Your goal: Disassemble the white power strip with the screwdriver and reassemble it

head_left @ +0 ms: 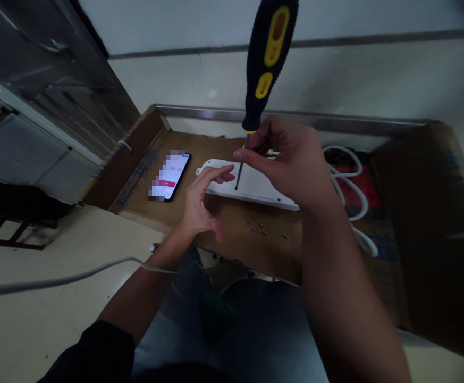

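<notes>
Case: one, white, flat, lying on the cardboard-lined worktop. All places below are taken from it, as the person faces it.

Screwdriver: one, black and yellow, upright with a lean, tip at a dark spot on the case's top near its front edge; hole or screw head, I cannot tell.

Right hand: above the case, thumb and fingers pinching the shaft just under the handle; no hand is around the handle itself.

Left hand: at the case's front left, fingers spread and curved over its edge, thumb apart, gripping nothing; contact with the case unclear.

Screws: several, small, loose, in front of the case.

Phone: one, screen lit, left of the case.

Cord: white, looped, right of the case, partly over a red item.

Hazards, in my judgement: the tip could slip and scratch the case, since the shaft leans and the handle is unsupported; the case could skid if the left hand is not bearing on it; the screws could scatter or drop off the front edge if a wrist sweeps them.
</notes>
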A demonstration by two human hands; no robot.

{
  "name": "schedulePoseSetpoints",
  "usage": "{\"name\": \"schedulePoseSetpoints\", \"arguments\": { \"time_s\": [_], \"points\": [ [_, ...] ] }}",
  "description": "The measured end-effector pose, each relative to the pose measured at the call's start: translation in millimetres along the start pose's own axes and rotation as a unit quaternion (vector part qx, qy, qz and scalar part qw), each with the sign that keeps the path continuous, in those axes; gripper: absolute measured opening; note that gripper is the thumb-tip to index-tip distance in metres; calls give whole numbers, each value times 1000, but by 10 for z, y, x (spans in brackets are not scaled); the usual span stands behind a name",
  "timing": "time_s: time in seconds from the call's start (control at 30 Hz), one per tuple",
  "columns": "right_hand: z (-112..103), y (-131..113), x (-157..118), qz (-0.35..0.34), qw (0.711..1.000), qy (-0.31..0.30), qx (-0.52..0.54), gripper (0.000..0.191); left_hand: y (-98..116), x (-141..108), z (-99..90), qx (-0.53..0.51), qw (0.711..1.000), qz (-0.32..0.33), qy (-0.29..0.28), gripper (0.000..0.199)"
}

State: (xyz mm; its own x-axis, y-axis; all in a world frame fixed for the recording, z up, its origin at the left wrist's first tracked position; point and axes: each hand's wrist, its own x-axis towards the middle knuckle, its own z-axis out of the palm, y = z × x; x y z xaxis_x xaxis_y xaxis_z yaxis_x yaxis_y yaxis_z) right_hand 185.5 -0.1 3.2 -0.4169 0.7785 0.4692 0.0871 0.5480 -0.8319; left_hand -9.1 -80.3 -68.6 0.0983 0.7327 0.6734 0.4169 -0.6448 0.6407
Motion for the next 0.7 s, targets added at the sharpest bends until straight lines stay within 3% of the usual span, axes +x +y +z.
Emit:
{"name": "schedulePoseSetpoints", "arguments": {
  "time_s": [0.07,0.2,0.4,0.5,0.6,0.7],
  "points": [
    [7,-5,-2,0,1000,2,-8,29,15,14,25,-7,1000,10,-2,111],
    [21,7,-1,-12,1000,8,-5,27,54,38,110,30,999,-7,19,57],
    [51,26,-9,-8,1000,-9,5,28,22,71,192,60,995,-60,46,16],
    [78,-7,-12,-10,1000,-9,11,33,-7,93,212,58,995,-59,50,9],
    [99,-93,17,-40,997,57,20,54,-21,94,218,57,996,-54,46,10],
    [97,-192,87,-80,986,137,54,54,-31,80,213,59,996,-61,40,11]
  ]
}}
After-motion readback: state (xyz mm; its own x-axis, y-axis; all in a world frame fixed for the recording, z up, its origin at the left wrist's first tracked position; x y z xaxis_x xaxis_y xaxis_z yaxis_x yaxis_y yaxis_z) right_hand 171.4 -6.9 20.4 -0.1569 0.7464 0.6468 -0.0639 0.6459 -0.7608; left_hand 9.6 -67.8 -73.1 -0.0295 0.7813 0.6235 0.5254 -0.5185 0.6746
